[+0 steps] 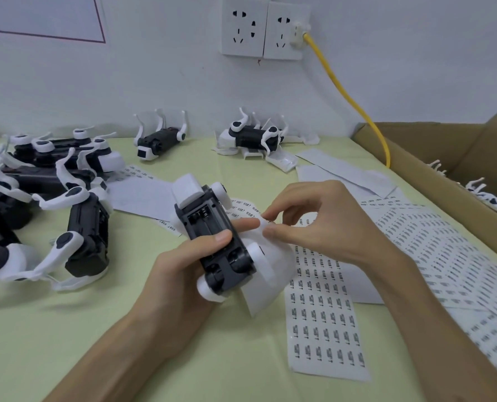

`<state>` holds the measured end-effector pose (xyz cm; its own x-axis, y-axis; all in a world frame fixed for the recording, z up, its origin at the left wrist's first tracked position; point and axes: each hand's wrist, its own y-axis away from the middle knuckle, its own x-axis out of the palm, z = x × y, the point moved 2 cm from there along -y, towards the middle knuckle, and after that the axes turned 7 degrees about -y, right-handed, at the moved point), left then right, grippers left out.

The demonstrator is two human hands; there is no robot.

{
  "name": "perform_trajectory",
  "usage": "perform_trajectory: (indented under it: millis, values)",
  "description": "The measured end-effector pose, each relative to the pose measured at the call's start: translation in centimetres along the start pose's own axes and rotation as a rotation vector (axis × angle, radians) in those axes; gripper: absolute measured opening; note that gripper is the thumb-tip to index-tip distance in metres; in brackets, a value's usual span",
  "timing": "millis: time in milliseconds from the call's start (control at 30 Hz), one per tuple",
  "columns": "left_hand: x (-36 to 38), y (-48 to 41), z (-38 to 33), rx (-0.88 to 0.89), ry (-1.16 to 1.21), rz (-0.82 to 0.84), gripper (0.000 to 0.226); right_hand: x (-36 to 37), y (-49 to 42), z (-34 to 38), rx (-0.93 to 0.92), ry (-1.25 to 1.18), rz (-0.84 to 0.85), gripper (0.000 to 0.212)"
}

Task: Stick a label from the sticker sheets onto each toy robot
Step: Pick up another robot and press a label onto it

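Left-hand grip [180, 268] clasps 1 toy robot [209, 224] belly-up for labelling; at its 3 o'clock, right-hand grip [325, 224] pinches a label [264, 224].

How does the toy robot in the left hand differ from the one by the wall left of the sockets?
The held black-and-white plastic toy robot is gripped by the left hand, battery bay facing the camera; the toy robot by the wall lies untouched, white legs pointing up. Both are belly-up.
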<state>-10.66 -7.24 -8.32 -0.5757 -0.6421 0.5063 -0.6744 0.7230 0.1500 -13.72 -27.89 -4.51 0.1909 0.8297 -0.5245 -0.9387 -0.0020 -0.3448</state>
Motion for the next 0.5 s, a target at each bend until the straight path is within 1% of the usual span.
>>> perform_trajectory:
  millis: [67, 167, 200, 267, 333, 400, 500]
  values:
    - [-0.01, 0.04, -0.03, 0.001, 0.018, 0.019, 0.047, -0.04, 0.01, -0.05, 0.007, -0.013, -0.004, 0.014]
    - [0.11, 0.15, -0.06, 0.020, 0.043, 0.058, 0.063, -0.10, 0.01, -0.09, 0.017, -0.027, 0.000, 0.013]
    - [0.14, 0.17, -0.06, 0.021, 0.056, 0.053, 0.064, -0.09, 0.00, -0.08, 0.016, -0.038, -0.003, 0.013]
    - [0.00, 0.16, 0.02, 0.012, 0.062, 0.021, 0.056, -0.04, -0.03, -0.08, 0.013, -0.057, -0.014, 0.012]
    - [-0.05, 0.18, 0.01, 0.002, 0.045, 0.008, 0.054, 0.06, -0.04, -0.06, 0.006, -0.062, -0.019, 0.010]
    - [-0.05, 0.13, -0.01, 0.017, 0.029, 0.040, 0.046, 0.15, -0.05, -0.07, -0.001, -0.058, -0.016, 0.008]
    - [0.54, 0.25, -0.26, 0.054, -0.023, 0.122, 0.040, 0.13, -0.11, -0.11, 0.006, -0.062, -0.024, 0.007]
